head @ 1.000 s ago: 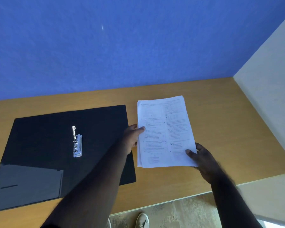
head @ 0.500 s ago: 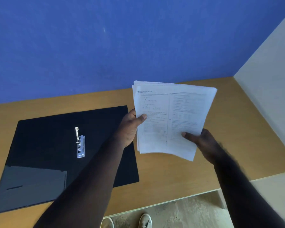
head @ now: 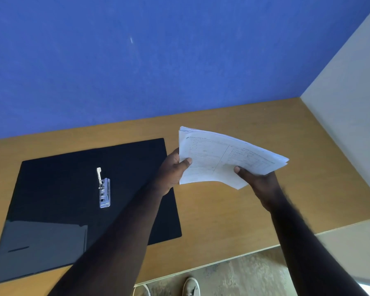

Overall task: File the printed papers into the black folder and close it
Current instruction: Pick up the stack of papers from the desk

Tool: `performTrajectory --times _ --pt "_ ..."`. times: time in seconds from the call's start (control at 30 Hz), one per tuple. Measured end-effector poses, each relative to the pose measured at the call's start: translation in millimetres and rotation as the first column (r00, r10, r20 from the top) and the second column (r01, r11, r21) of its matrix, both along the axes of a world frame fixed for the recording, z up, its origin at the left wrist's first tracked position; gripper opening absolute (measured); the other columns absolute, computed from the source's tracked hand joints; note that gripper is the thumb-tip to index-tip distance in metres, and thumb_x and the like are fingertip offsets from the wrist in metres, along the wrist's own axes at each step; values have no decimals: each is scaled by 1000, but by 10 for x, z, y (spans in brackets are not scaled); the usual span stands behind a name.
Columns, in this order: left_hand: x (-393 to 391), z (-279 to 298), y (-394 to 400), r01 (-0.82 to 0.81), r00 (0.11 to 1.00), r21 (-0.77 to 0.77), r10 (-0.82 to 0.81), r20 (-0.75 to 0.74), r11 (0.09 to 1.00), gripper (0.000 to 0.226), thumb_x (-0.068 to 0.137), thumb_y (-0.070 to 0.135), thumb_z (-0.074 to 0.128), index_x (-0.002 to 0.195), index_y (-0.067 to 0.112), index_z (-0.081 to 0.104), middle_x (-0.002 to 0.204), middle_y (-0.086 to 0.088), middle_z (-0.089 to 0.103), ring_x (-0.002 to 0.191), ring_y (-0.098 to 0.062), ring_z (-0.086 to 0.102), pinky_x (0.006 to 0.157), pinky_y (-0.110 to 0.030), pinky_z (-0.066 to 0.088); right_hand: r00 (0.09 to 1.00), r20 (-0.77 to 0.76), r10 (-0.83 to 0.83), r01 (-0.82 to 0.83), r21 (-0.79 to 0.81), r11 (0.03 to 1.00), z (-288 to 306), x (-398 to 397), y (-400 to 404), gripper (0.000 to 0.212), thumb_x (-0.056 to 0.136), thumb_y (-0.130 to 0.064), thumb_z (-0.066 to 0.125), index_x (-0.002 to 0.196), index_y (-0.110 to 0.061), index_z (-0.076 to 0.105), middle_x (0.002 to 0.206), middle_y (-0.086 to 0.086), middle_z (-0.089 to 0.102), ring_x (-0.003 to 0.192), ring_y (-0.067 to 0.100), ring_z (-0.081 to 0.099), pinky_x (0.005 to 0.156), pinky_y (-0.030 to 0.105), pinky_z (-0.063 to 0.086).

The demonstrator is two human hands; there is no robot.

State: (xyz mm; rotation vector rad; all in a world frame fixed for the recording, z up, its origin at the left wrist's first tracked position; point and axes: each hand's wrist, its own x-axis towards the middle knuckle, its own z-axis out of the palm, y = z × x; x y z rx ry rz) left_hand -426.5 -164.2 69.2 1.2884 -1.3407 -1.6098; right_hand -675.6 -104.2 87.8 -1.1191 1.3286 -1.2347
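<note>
Head view, looking down over both bare forearms reaching out across a tan wooden desk (head: pixel 233 214).

Left hand (head: pixel 171 171) out ahead at the left edge of the papers (head: pixel 226 161), thumb pressed flat on the top sheet, remaining fingers tucked under the stack, so clamped on it. Wrist roughly straight, forearm running diagonally from bottom left and crossing over the folder's right side.

Right hand (head: pixel 261 182) gripping the papers' near right corner, thumb on top pointing left, fingers hidden under the sheets. Slightly blurred around the wrist.

Papers lifted clear of the desk, held between both hands, just right of the folder (head: pixel 73 189). White, thin, printed with small text and table lines too fine to read. Stack bowed, sagging in the middle, right end fanned so separate sheet edges show, left end higher than the right.

Folder lying open and flat on the desk's left half, matte black, rectangular, sharp corners. Shiny metal clip (head: pixel 104 189) at its centre, narrow lever sticking up at the far end. Glossy greyish pocket (head: pixel 41 246) on the lower left flap with a short dark slit.

Textured blue wall (head: pixel 137 60) behind, pale panel (head: pixel 350 103) on the right, white shoe (head: pixel 190 287) on mottled floor below the desk edge.
</note>
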Motion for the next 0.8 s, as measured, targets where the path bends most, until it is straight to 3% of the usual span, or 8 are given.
performTrajectory --times 0.2,0.43,0.6,0.73,0.8 --pt "-2 12 5 -15 999 -41 17 31 999 41 94 25 52 135 22 55 129 5 67 120 -14 62 108 -47 45 1000 0 20 -20 -55 998 6 -13 -33 40 87 1 69 124 -11 61 116 8 71 110 23 67 81 31 57" --pt "-46 -24 20 15 992 -30 -11 124 999 43 95 30 49 138 22 53 129 7 66 121 -15 61 108 -50 45 999 -26 39 -40 -21 999 -15 -69 -84 43 86 -1 70 126 -13 58 118 10 69 112 23 65 81 36 58" --pt "31 107 -80 -9 987 -19 12 159 1000 31 99 21 52 129 22 62 121 9 71 111 -11 67 99 -42 52 999 -45 -24 28 102 994 54 -92 -184 37 83 -19 77 118 -14 67 118 2 73 109 20 69 89 46 57" --pt "267 150 -57 -36 982 161 5 186 986 24 99 19 56 119 18 69 114 3 74 101 -15 71 89 -38 56 987 23 160 -160 272 949 38 -38 -223 50 81 -44 75 122 -15 67 122 4 72 111 26 69 96 56 52" --pt "446 95 -12 -77 979 251 25 205 965 23 99 18 56 117 18 70 113 2 75 99 -15 71 82 -35 55 958 107 266 -287 373 882 -10 66 -223 43 89 -42 67 123 -16 65 122 6 72 111 30 68 94 56 53"
